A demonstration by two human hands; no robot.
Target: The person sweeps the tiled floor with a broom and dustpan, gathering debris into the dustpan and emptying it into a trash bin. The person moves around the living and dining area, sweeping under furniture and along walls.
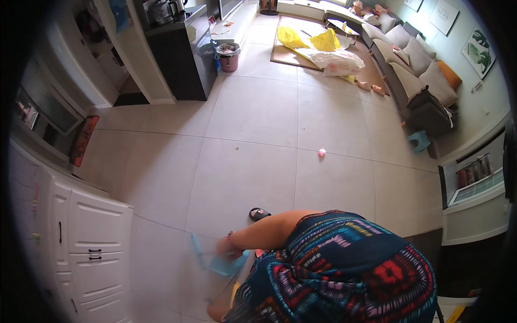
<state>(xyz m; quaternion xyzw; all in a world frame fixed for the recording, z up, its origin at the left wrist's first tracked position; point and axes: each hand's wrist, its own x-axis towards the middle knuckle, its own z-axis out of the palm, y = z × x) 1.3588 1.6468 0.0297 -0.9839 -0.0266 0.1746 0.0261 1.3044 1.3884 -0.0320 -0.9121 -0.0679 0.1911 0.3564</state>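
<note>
Neither of my own hands is in view. Close before me, a person in a patterned sleeveless dress (347, 274) bends low towards the left. This person's hand (228, 250), with a bracelet at the wrist, reaches down to a light-blue plastic thing (224, 266) near the floor; motion blur hides its exact kind and the grip. Beside it are a thin dark rod and a yellow strip (234, 292). Lower down, bare skin (217, 312) shows at the dress's edge; I cannot tell whether it is a hand or a foot. A dark slipper (258, 214) is beyond the arm.
A small pink thing (321, 152) lies on the tiled floor (250, 173). White cabinets (97, 226) stand left. Further off are a pink waste bin (229, 60), a mat with yellow and white plastic sheeting (339, 58), a sofa (428, 113) and a blue stool (419, 141).
</note>
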